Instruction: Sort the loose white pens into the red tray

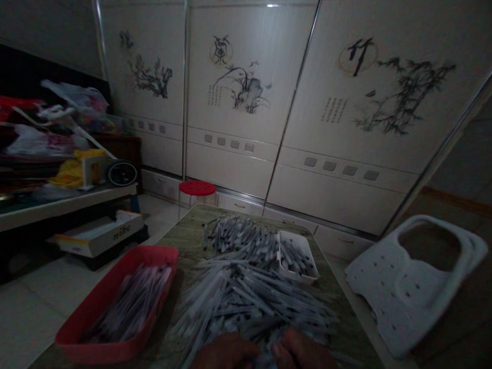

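Note:
A big heap of thin grey pen-like tubes [245, 290] covers a small table [189, 237]. At the near edge my left hand [219, 363] and my right hand [310, 368] sit close together, fingers curled and pinched over some of the tubes. What exactly lies between the fingers is too dark to make out. A red tray [87, 323] holding more tubes stands at the table's left edge. A small white tray [297, 258] with dark tubes in it rests further back, right of the heap.
A white plastic chair back [418, 283] stands to the right of the table. A red stool [197, 189] sits beyond it by painted wardrobe doors [245, 92]. At left, a low shelf [46, 201] is piled with bags and clutter, with a flat box [104, 232] on the floor.

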The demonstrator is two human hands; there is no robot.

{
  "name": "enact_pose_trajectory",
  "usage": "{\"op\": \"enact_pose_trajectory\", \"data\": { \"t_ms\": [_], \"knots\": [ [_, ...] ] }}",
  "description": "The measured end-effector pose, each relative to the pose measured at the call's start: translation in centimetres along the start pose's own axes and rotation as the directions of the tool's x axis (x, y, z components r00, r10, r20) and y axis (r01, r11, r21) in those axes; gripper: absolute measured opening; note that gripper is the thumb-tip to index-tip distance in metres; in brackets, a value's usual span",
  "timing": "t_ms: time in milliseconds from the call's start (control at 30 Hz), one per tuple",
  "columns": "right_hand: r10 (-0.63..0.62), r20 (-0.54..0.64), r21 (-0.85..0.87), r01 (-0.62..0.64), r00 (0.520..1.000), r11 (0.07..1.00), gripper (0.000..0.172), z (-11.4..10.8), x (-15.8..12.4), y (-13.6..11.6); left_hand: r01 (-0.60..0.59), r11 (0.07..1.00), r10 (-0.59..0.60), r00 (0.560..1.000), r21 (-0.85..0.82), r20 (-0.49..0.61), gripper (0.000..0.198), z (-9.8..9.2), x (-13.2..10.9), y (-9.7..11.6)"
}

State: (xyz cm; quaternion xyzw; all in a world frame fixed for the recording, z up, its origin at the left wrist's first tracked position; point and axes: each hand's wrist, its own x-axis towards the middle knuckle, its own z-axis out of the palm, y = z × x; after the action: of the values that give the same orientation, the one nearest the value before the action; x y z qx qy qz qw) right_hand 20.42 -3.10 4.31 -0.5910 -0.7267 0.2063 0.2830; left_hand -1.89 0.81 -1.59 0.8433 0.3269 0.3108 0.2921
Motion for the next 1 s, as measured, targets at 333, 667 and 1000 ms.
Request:
{"op": "enact_pose_trajectory", "data": {
  "t_ms": [333,667,1000],
  "knots": [
    [0.042,-0.112,0.227,-0.016,0.993,0.974,0.048,0.1,-0.1,-0.8,0.139,0.983,-0.127,0.986,-0.116,0.105,0.033,-2.8,0.6,3.3],
    [-0.026,0.089,0.218,0.006,0.996,0.976,0.026,-2.2,-0.2,-1.1,0.228,0.951,-0.220,0.974,-0.210,0.058,0.029,-2.6,0.0,3.4],
    [-0.064,-0.023,0.149,0.067,0.998,0.987,0.031,-0.4,-0.1,-1.5,0.170,0.977,-0.167,0.985,-0.131,0.031,0.029,-2.6,0.2,3.5]
  ]
}}
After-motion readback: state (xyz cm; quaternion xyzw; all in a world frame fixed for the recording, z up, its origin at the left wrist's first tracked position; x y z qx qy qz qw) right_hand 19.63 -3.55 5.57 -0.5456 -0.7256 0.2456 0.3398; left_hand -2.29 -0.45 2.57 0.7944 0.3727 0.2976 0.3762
